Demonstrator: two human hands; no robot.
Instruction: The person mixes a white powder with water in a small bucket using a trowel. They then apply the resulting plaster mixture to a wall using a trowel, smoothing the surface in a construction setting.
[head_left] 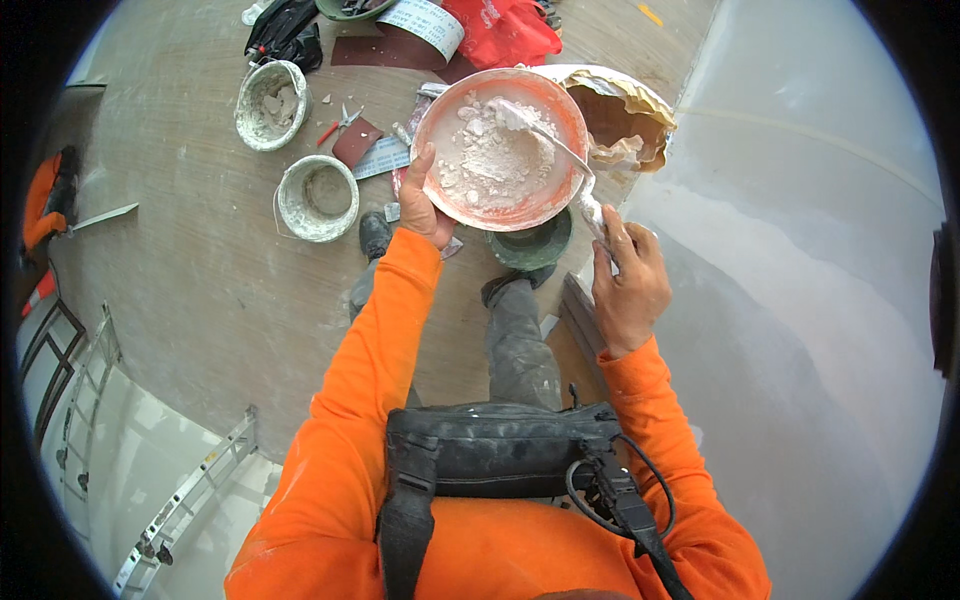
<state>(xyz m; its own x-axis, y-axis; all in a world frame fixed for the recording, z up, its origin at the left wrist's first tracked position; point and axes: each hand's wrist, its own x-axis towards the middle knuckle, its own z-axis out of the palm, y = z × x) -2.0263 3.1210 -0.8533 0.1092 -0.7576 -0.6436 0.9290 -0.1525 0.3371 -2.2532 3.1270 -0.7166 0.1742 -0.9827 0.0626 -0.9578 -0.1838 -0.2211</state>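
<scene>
My left hand (424, 208) grips the side of a round orange container (565, 105) holding pale powder and watery mixture (490, 160). In my right hand (630, 272) is the handle of a powder-caked scraper (550, 138), its metal end dipped into the powder near the upper middle. A dark green bucket (530, 242) is partly hidden just below the orange container. An open paper sack (640, 120) with torn edges lies to the right of the container.
Two whitened buckets (243, 110) (288, 200), pliers (330, 130), sandpaper sheets (355, 146), a red bag (495, 30) and a black bag (282, 35) lie around. Aluminium ladders (190, 500) are at lower left, a grey wall (790, 300) on the right.
</scene>
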